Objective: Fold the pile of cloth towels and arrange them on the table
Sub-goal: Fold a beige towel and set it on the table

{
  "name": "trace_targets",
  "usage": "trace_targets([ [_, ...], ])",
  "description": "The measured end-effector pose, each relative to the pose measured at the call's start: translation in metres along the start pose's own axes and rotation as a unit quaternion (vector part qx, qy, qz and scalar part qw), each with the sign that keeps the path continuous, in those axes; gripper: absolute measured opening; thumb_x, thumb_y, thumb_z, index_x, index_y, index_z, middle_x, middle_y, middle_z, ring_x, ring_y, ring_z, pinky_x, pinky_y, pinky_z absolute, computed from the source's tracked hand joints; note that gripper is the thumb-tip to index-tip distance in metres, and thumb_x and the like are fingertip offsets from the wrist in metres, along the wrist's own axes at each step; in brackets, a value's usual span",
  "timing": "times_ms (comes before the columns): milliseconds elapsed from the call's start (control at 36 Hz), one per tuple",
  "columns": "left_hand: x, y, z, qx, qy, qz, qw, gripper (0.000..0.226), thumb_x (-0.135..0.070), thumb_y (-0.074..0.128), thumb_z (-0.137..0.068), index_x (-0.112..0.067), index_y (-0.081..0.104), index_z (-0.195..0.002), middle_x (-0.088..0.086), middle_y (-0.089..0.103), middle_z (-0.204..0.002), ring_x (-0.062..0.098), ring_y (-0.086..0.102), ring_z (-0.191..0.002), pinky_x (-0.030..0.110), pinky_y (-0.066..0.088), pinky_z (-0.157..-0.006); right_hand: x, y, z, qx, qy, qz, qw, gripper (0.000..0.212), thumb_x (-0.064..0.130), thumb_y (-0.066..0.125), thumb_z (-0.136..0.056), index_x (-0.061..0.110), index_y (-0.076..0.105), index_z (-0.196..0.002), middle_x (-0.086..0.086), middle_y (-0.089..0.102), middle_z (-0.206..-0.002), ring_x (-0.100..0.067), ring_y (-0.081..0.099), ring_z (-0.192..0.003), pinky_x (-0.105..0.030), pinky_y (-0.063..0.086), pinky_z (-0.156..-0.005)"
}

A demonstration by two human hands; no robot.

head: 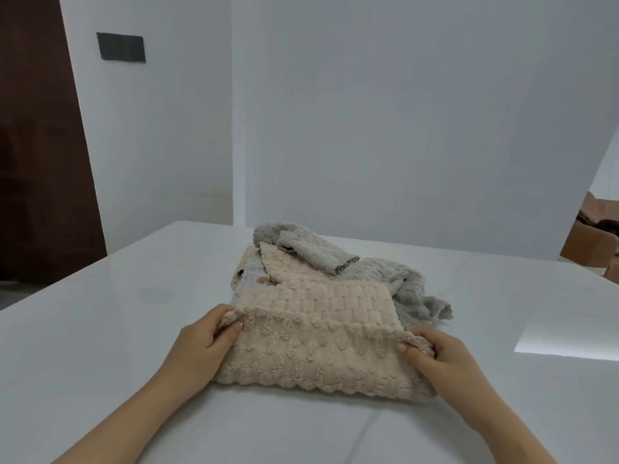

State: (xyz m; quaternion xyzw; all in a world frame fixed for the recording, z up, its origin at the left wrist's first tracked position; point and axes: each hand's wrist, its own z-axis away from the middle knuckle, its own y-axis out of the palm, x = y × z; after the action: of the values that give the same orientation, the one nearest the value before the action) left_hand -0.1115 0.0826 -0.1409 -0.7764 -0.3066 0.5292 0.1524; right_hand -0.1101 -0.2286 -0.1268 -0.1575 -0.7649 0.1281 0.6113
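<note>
Two hands pinch one towel: your left hand [204,339] grips the left corner of the beige towel [315,356], your right hand [435,353] the right corner, holding its edge taut above the table [100,329], likely for a straight fold; the grey towels [378,272] wait behind in the pile

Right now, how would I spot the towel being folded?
On the white table sits a pile of towels. Nearest the person lies the beige towel, its edge pinched by the left hand and right hand; the grey towels behind lie untouched.
</note>
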Motion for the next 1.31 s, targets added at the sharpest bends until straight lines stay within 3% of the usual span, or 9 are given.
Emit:
trace_targets([
  [139,-0.008,-0.005,0.016,0.012,-0.032,-0.015,0.999,0.019,-0.018,0.053,-0.092,-0.019,0.054,-0.073,-0.006,0.057,-0.061,0.005,0.046,-0.057,0.014,0.034,-0.057,0.003,-0.008,0.022,0.045,0.035,0.023,0.998,0.009,0.015,0.067,-0.083,0.013,0.066,-0.075,0.004,0.063,-0.064,-0.009,0.057,-0.062,-0.024,0.046,-0.063],
  [361,-0.02,-0.023,0.025,0.08,-0.167,0.087,0.979,0.017,-0.02,0.055,-0.092,-0.008,0.061,-0.082,0.006,0.066,-0.079,0.022,0.059,-0.078,0.034,0.045,-0.075,0.021,-0.02,0.039,0.092,0.046,0.01,0.995,0.006,0.015,0.067,-0.083,0.01,0.066,-0.079,0.004,0.065,-0.065,-0.007,0.062,-0.059,-0.02,0.047,-0.055],
  [444,-0.023,-0.027,0.021,0.062,-0.175,0.09,0.978,0.017,-0.021,0.055,-0.092,-0.008,0.064,-0.086,0.01,0.069,-0.086,0.027,0.063,-0.085,0.038,0.048,-0.082,0.028,-0.02,0.037,0.091,0.051,0.018,0.994,0.007,0.016,0.066,-0.084,0.01,0.065,-0.082,-0.002,0.066,-0.068,-0.016,0.065,-0.062,-0.033,0.053,-0.06],
  [528,-0.025,-0.023,0.015,0.021,-0.148,0.023,0.988,0.026,-0.023,0.054,-0.092,-0.009,0.054,-0.07,0.007,0.061,-0.07,0.022,0.054,-0.069,0.033,0.041,-0.065,0.03,-0.015,0.029,0.053,0.043,0.05,0.996,0.004,0.017,0.064,-0.085,0.015,0.066,-0.083,-0.008,0.071,-0.078,-0.029,0.068,-0.074,-0.048,0.054,-0.072],
  [694,-0.021,-0.009,-0.015,0.005,-0.124,-0.055,0.991,0.033,-0.025,0.056,-0.09,-0.01,0.041,-0.065,0.002,0.047,-0.06,0.016,0.042,-0.059,0.03,0.027,-0.055,0.02,-0.003,0.001,0.007,0.043,0.081,0.996,0.005,0.014,0.061,-0.086,0.019,0.062,-0.083,-0.004,0.065,-0.078,-0.02,0.061,-0.074,-0.035,0.049,-0.07],
  [833,-0.009,-0.004,-0.044,0.105,-0.194,-0.009,0.975,0.031,-0.024,0.059,-0.088,-0.013,0.039,-0.066,0.001,0.044,-0.064,0.015,0.039,-0.056,0.026,0.029,-0.048,0.008,0.007,-0.026,-0.021,0.029,0.111,0.993,0.01,0.011,0.052,-0.088,0.02,0.056,-0.09,0.003,0.049,-0.071,-0.013,0.043,-0.057,-0.022,0.033,-0.048],
  [944,0.003,-0.001,-0.059,0.161,-0.206,-0.023,0.965,0.02,-0.02,0.062,-0.084,-0.012,0.048,-0.072,0.002,0.048,-0.067,0.016,0.043,-0.06,0.027,0.03,-0.054,0.002,0.013,-0.043,0.005,0.043,0.15,0.988,0.011,0.008,0.052,-0.085,0.017,0.058,-0.083,0.006,0.054,-0.075,-0.009,0.047,-0.066,-0.024,0.036,-0.057],
  [1167,0.014,0.006,-0.071,0.173,-0.137,-0.099,0.97,0.005,-0.028,0.063,-0.081,-0.026,0.061,-0.077,-0.005,0.061,-0.063,0.011,0.055,-0.059,0.025,0.04,-0.061,-0.015,0.014,-0.049,0.019,0.034,0.236,0.971,0.011,0.012,0.055,-0.081,0.02,0.056,-0.073,0.008,0.057,-0.062,-0.005,0.049,-0.063,-0.023,0.037,-0.059],
  [1306,0.022,0.005,-0.07,0.191,-0.06,-0.185,0.962,0.016,-0.036,0.063,-0.083,-0.039,0.049,-0.075,-0.015,0.05,-0.092,-0.001,0.047,-0.077,0.02,0.038,-0.067,-0.024,0.014,-0.052,0.033,0.015,0.279,0.96,0.018,0.015,0.059,-0.078,0.022,0.049,-0.066,0.007,0.053,-0.067,-0.008,0.046,-0.066,-0.024,0.035,-0.06],
])
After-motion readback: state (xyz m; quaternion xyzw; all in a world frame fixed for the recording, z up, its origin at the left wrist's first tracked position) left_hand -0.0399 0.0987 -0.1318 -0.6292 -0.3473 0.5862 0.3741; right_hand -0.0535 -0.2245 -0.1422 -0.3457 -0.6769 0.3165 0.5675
